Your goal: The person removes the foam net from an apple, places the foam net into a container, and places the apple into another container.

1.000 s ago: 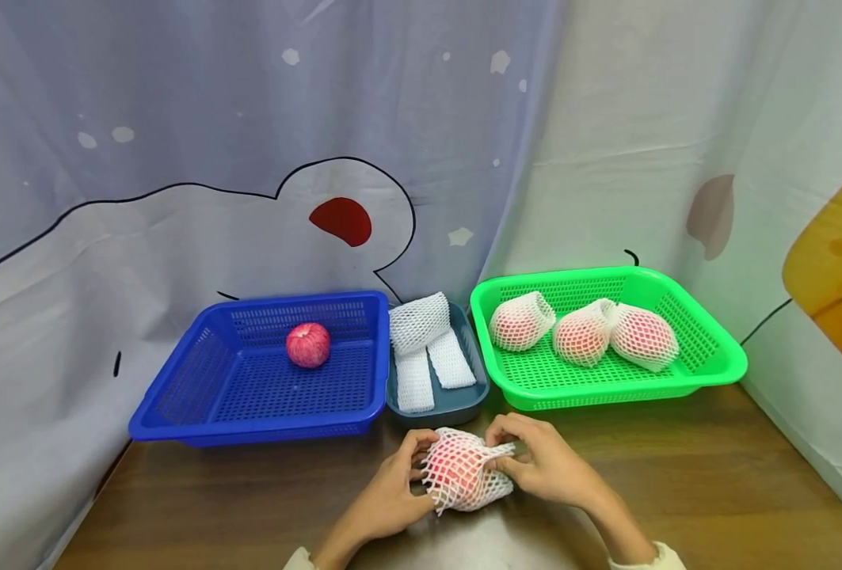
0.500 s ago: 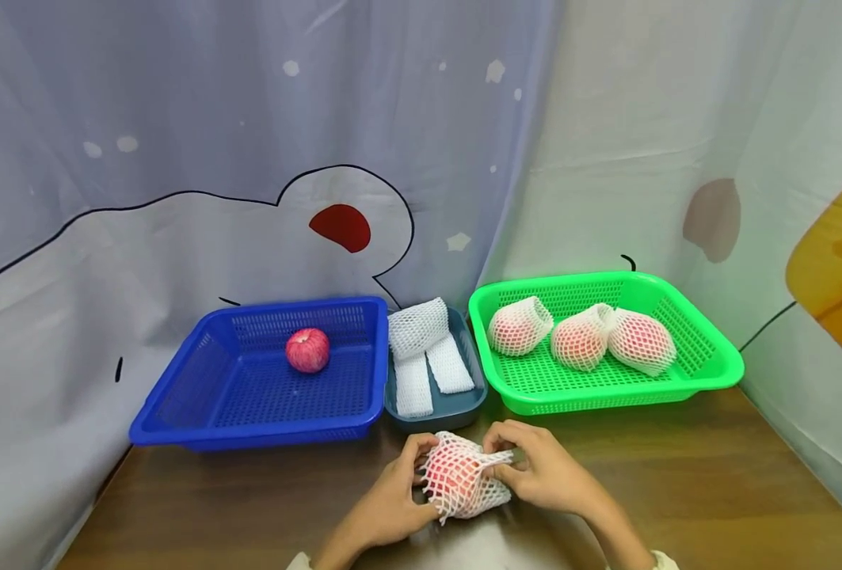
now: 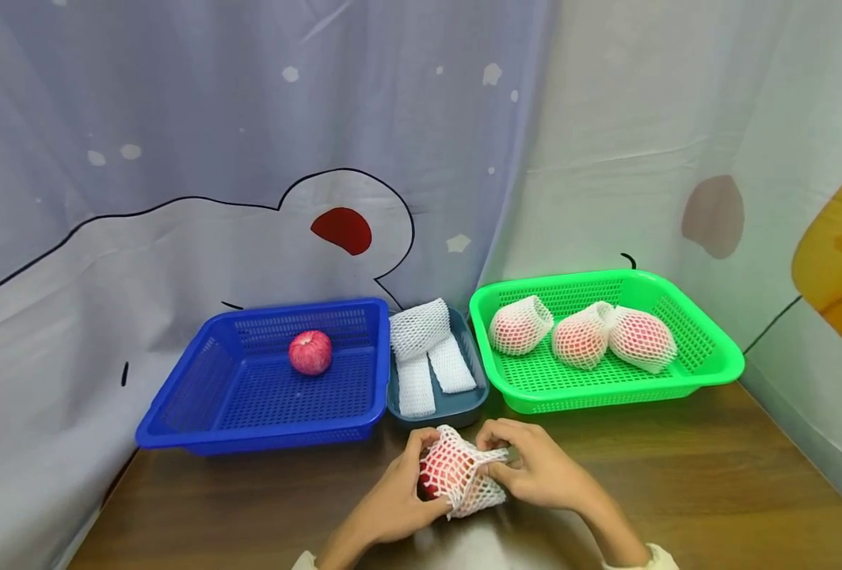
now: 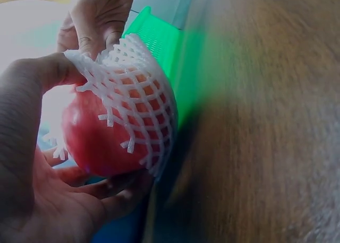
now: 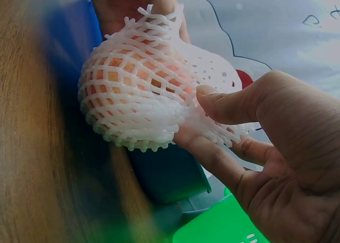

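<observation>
A red apple (image 4: 98,134) lies partly inside a white foam net sleeve (image 3: 458,467) at the near middle of the table. My left hand (image 3: 398,497) grips the apple from its left side, thumb at the sleeve's frayed rim and fingers beneath, as the left wrist view shows. The apple's skin is bare on that side. On the right, my right hand (image 3: 538,469) pinches a gathered fold of the sleeve between thumb and fingers. In the right wrist view the netting (image 5: 125,81) is stretched over the apple's other side.
Behind the hands, a blue basket (image 3: 264,438) holds one bare apple (image 3: 310,353). A small dark teal bin (image 3: 456,417) contains folded foam sleeves (image 3: 421,328). In the green basket (image 3: 606,400) at right sit 3 netted apples (image 3: 581,339). A patterned curtain (image 3: 421,142) hangs behind.
The sleeve's left rim has drawn back rightward, baring red skin beside the left hand. Both hands have shifted slightly while keeping hold.
</observation>
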